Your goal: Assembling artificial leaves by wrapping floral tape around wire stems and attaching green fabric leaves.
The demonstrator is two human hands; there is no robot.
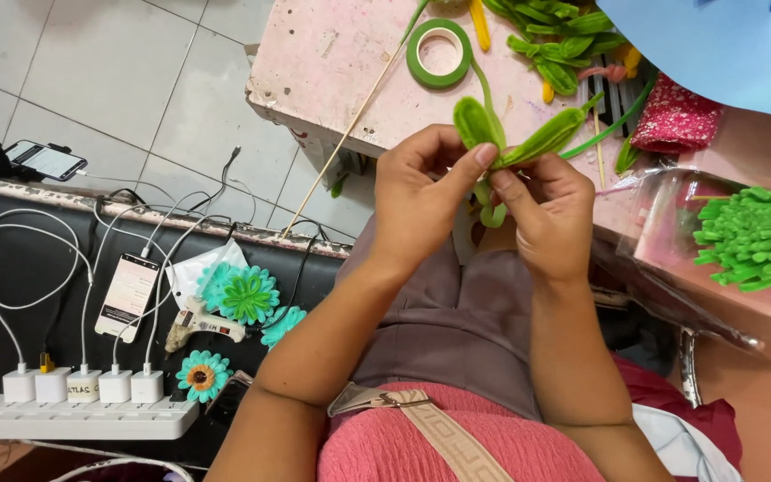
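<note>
Between our two hands sits a small cluster of fuzzy green chenille leaves point(512, 134), held above our lap, just off the near edge of the pink surface point(332, 62). Two leaf loops fan up and away from the fingers: one stands nearly upright on the left, the other slants out to the right, its long axis running toward the far right. Their stems gather downward into the pinch, so the leaves lie above and beyond the fingertips.

Our left hand point(421, 192) closes thumb and forefinger on the base of the cluster. Our right hand point(546, 210) is closed on the stems from the other side (lower down, we think, though the fingers hide the joint). Both are about equally near; the left thumb sits highest, at the leaves' root.

The leaves look soft, plush and wire-cored. On the surface beyond lie a roll of green tape point(439, 54), a thin wooden stick point(350, 125) and more green leaf pieces point(555, 40). To the right, a clear bag holds a bundle of green chenille stems point(751, 236). At left, on a dark bench, rest teal fabric flowers point(247, 295), a glue gun point(203, 323) and a white power strip point(78, 415).
</note>
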